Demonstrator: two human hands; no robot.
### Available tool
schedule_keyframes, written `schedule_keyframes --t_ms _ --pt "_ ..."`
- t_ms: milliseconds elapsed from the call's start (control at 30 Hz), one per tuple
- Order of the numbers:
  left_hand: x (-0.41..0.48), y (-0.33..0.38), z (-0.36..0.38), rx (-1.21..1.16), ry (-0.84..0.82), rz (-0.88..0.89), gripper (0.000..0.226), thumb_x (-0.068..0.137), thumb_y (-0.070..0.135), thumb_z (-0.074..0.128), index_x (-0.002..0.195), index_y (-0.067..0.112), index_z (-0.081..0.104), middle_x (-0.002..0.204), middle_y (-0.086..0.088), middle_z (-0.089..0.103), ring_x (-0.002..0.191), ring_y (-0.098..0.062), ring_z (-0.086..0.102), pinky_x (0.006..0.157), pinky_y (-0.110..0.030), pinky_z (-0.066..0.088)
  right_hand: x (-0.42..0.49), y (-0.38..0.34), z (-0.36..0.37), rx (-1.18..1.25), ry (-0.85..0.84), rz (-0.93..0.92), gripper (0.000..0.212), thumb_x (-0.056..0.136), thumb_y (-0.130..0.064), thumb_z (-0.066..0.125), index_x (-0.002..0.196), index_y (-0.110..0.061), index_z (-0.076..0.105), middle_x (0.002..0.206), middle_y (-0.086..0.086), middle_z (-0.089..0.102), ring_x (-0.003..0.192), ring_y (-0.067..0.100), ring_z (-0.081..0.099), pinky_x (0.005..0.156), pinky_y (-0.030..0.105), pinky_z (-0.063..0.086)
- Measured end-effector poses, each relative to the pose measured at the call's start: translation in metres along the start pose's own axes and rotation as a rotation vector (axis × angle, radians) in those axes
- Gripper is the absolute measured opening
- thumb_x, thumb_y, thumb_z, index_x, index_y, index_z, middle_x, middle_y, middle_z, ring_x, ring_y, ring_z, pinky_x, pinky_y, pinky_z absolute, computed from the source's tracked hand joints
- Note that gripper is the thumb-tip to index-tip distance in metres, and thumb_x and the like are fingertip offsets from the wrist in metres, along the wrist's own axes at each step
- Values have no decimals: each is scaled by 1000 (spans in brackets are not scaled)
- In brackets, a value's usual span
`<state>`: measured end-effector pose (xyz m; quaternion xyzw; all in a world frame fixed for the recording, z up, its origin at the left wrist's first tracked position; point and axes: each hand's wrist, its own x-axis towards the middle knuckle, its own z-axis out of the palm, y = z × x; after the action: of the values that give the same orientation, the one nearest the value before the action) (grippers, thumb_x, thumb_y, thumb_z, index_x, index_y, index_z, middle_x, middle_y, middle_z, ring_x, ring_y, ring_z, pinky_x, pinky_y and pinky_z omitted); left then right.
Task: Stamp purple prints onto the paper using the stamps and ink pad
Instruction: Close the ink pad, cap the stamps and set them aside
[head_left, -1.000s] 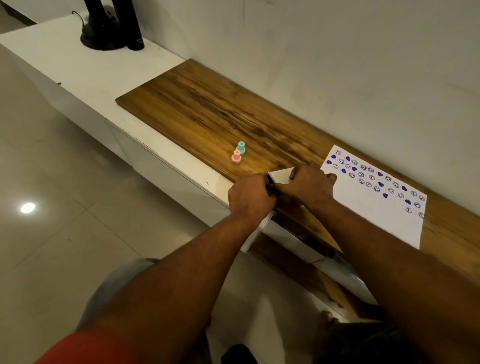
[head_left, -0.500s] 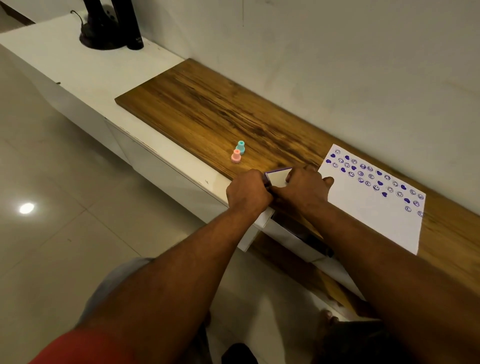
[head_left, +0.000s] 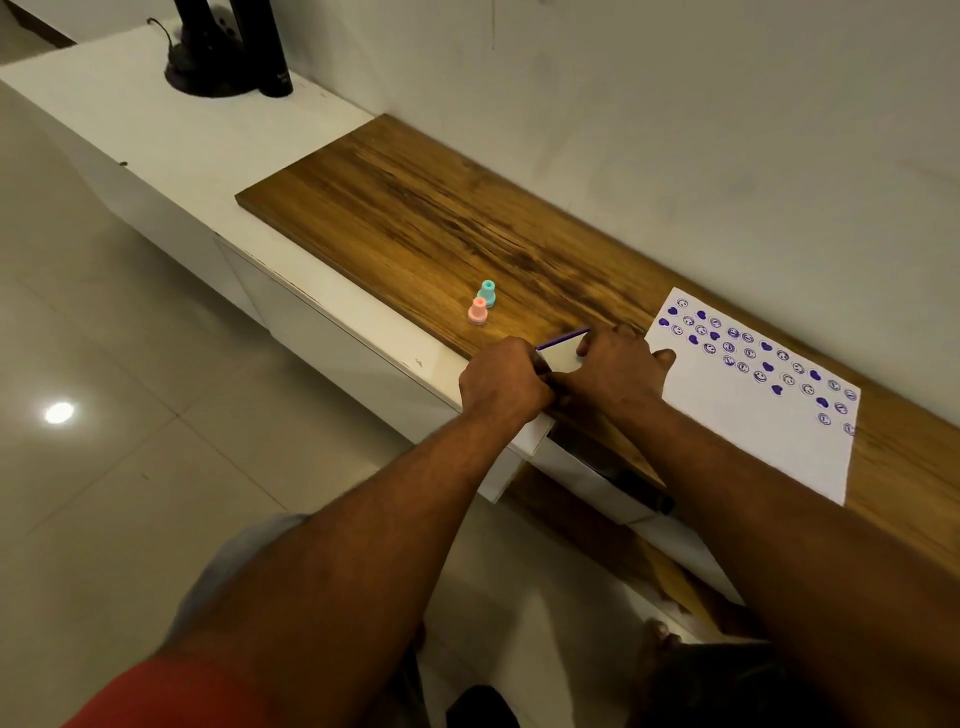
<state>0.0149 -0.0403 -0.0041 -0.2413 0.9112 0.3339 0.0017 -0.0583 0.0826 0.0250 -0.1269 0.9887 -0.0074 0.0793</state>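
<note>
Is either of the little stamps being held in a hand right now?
No. The pink stamp and teal stamp stand alone on the wooden board, while both hands are on the ink pad.

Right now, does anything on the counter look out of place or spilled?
Nothing spilled. The paper lies askew, its near corner past the wooden top's edge. Both hands, left and right, are on the ink pad. Two stamps stand upright.

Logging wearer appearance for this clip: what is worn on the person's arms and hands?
Both forearms are bare. The left hand and right hand show no gloves, rings or watch. A red sleeve covers the left upper arm; the right arm's sleeve is out of view.
</note>
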Motion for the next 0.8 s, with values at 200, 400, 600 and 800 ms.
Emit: schedule_keyframes --t_ms 200,400,600,800 --pt "-2 2 -5 -45 -33 -18 60 72 54 90 121 25 72 112 3 74 100 -19 71 72 -29 56 7 0 -4 27 -18 -16 85 63 -73 78 130 -26 56 126 4 64 116 28 61 105 53 37" --pt "0 4 -7 -66 -43 -15 54 66 57 92 108 30 73 83 15 64 85 -11 67 59 -25 45 34 3 -15 73 -62 -120 79 64 -65 86 125 -29 53 125 0 66 118 26 61 107 52 32" --pt "12 15 0 20 -69 64 70 72 62 85 130 29 64 95 8 68 92 -13 66 71 -29 50 82 29 -27 146 -126 -187 107 57 -72 86 146 -32 41 141 -1 58 128 29 56 111 58 28" --pt "23 21 10 179 -23 124 73 80 63 79 137 25 55 129 0 64 116 -21 61 81 -32 43 133 54 -29 241 -135 -151 116 59 -69 87 154 -32 32 151 2 51 136 32 50 114 56 36"
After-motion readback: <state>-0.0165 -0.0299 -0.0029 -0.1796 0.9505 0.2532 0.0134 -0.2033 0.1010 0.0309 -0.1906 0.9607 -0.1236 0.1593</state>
